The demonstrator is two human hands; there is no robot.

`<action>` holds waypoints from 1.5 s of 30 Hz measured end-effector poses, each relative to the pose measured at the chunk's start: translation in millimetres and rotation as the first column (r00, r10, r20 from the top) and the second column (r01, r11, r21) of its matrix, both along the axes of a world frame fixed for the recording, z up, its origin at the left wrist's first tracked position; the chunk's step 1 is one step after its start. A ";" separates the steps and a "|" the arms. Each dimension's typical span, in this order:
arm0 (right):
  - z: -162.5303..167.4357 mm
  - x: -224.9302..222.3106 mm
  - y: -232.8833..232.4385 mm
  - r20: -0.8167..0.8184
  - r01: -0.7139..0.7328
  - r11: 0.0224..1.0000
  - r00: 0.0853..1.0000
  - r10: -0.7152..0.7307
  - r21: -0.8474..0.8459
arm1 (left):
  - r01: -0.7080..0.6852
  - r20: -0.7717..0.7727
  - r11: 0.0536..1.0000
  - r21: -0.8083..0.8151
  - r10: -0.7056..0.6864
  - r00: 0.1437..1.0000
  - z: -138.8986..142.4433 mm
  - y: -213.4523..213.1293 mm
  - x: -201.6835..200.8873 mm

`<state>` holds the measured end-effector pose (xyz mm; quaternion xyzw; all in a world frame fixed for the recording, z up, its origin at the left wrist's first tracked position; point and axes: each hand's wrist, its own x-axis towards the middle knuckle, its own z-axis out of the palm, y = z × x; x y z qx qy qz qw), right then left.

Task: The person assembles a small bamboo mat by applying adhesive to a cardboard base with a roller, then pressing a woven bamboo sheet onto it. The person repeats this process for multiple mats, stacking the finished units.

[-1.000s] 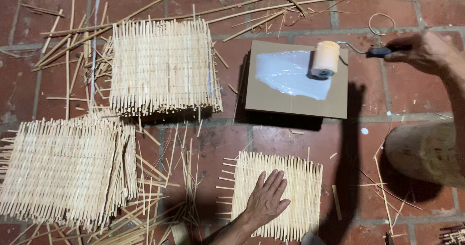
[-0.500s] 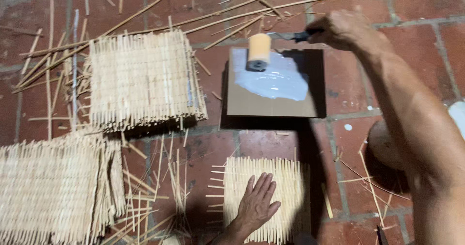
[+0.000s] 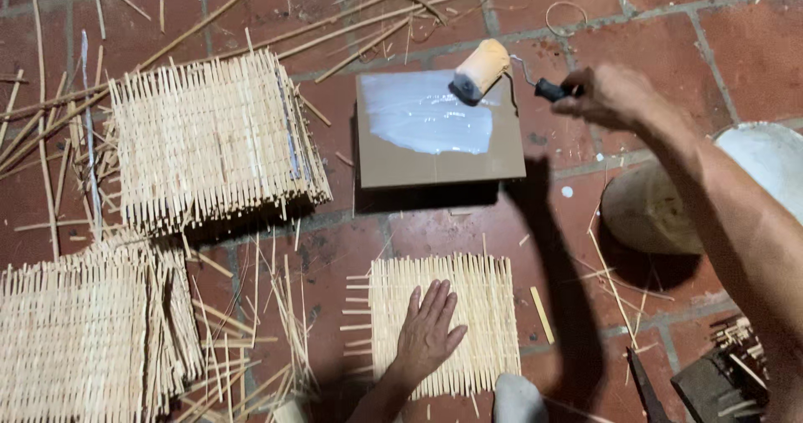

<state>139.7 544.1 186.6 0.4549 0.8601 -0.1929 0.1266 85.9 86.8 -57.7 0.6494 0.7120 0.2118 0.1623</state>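
Red brick floor [image 3: 736, 46], stick-littered

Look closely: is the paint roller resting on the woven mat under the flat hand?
No, the roller sits on the glue-smeared board, away from the mat under the left hand.

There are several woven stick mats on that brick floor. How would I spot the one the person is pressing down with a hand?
Start from the brown board smeared with white glue in the middle of the brick floor. Straight below it, nearest the camera, lies a woven stick mat with the left hand flat on it. Unlike the stacked mats at the left, it is a single thin layer lying alone.
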 end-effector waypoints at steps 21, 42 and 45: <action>-15.9 37.5 -17.5 0.379 -0.504 0.810 0.842 0.384 0.300 | -0.026 -0.008 0.997 0.078 0.026 1.000 10.1 2.1 5.8; -12.5 59.9 -21.1 0.604 -0.546 0.813 0.723 0.337 0.200 | -0.032 0.029 0.998 0.045 0.030 0.999 3.4 4.7 10.4; -22.7 85.6 -14.5 0.434 -0.490 0.838 0.826 0.359 0.240 | -0.038 0.026 0.996 0.078 0.036 0.999 5.0 5.3 10.7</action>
